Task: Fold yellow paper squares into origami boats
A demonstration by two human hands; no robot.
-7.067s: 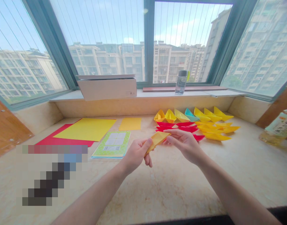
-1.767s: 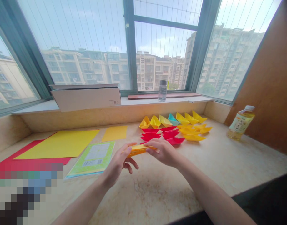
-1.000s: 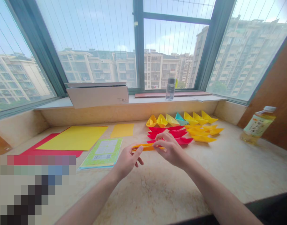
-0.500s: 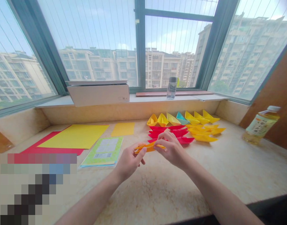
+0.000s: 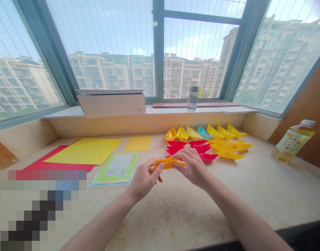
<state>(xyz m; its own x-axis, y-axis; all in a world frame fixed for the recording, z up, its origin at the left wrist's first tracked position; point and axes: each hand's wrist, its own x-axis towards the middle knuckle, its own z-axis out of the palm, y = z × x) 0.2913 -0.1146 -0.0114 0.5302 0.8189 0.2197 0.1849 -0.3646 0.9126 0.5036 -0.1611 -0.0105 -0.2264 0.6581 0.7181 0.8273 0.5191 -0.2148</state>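
Between my hands, above the counter, is a folded orange paper boat (image 5: 168,163). My left hand (image 5: 144,177) pinches its left end, thumb in front and fingers behind. At its right end my right hand (image 5: 192,165) has its fingers curled over the paper, gripping it. Just beyond stand red paper boats (image 5: 208,157), partly hidden by my right hand. Yellow paper boats (image 5: 229,155) lie to their right. A back row holds several more yellow boats (image 5: 213,131) and one teal boat (image 5: 203,132).
At the left lie a yellow sheet (image 5: 84,151) over a red sheet (image 5: 60,168), a small yellow-orange square (image 5: 137,143) and a green-edged paper pack (image 5: 115,169). A tea bottle (image 5: 293,141) stands right. On the sill are a white box (image 5: 111,104) and a water bottle (image 5: 192,99).
The right fingers have lowered slightly and spread over the right end of the orange paper boat. My left hand keeps its hold; the whole view has shifted a little.
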